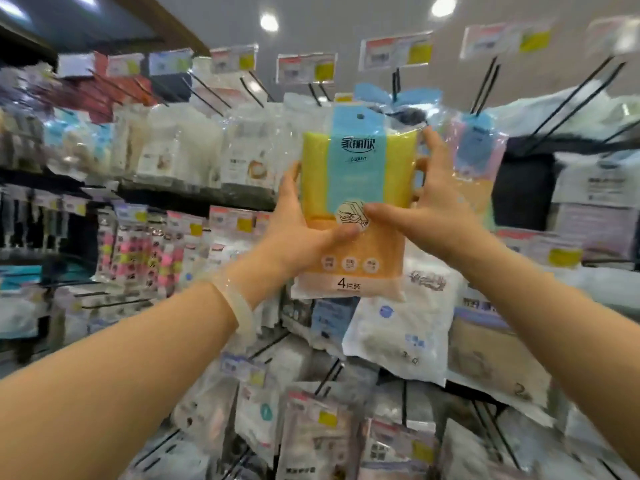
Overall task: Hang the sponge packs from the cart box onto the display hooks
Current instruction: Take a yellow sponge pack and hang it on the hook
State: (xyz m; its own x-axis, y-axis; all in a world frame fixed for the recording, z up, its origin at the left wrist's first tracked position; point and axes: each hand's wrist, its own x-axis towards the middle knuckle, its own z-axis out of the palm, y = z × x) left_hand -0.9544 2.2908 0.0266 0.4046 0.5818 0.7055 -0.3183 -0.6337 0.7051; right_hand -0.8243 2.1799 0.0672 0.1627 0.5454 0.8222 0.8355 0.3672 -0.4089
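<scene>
A sponge pack (356, 168), yellow above and orange below with a light blue centre strip and a hang hole at its top, is held upright in front of the display. My left hand (298, 230) grips its left edge, thumb across the front. My right hand (426, 202) grips the right edge, thumb on the front near the round picture. The pack's top sits just below a black display hook (394, 83) with a price tag (394, 50). More packs of the same kind hang behind it (478, 147). The cart box is out of view.
Rows of black hooks (207, 90) carry bagged cleaning goods across the wall, each with a price tag. White bagged packs (398, 334) hang below the held pack. A dark shelf edge (194, 195) runs at the left.
</scene>
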